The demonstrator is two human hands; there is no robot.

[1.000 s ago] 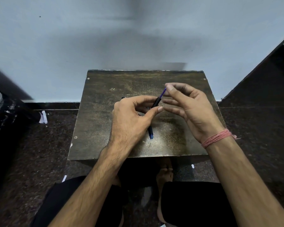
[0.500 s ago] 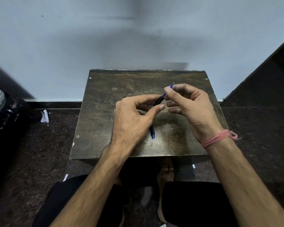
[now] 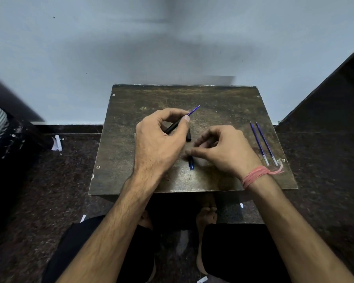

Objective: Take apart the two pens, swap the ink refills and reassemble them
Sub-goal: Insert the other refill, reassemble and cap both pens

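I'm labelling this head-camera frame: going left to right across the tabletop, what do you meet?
Left hand pinching a black pen barrel with a blue refill tip → blurred right hand above a blue pen piece → two loose blue refills.

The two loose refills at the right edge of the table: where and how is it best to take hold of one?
Probably at mid-length, from above, with the right hand, which is nearest. The refills lie flat, nearly parallel and close together on the table, so pinch the outer one across its thin shaft, fingers straddling it, to avoid nudging the other.
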